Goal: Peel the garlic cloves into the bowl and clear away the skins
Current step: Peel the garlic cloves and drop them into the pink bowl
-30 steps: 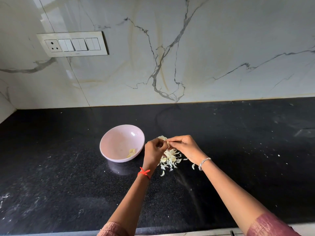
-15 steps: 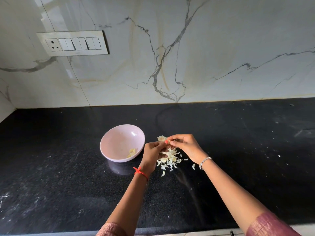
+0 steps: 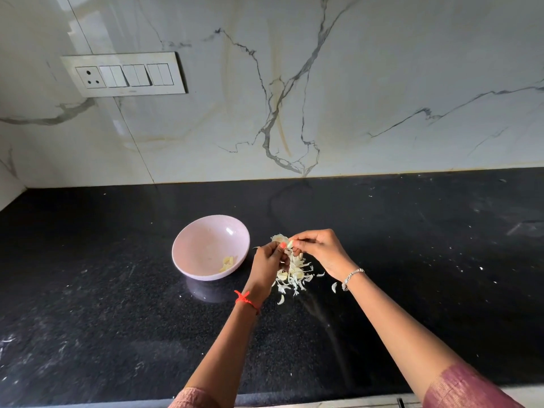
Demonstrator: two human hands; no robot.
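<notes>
Above the skins (image 3: 295, 276), both hands' fingers (image 3: 304, 239) pinch the garlic clove (image 3: 278, 238).

Bowl (image 3: 203, 241): pale pink, faint fine speckle.
Peeled cloves (image 3: 228, 263) inside bowl: pale yellow.
Garlic clove (image 3: 279, 238) right of bowl: cream-white.
Skins (image 3: 294, 275) right of bowl: off-white.
Nails (image 3: 283, 245) right of bowl: one orange-pink, one pale green.
Thread (image 3: 245, 298) below-right of bowl: red-orange.
Bracelet (image 3: 351, 278) farther right of bowl: silver.
Sleeves (image 3: 465, 387) well below bowl: dusty mauve-pink.
Surface (image 3: 117, 319) under bowl: black, fine speckle, whitish smears and flecks.
Wall (image 3: 382, 83) behind bowl: white marble pattern, grey veins, ochre streaks.
Switch plate (image 3: 123, 74) above-left of bowl: silver-grey frame, white switches.
</notes>
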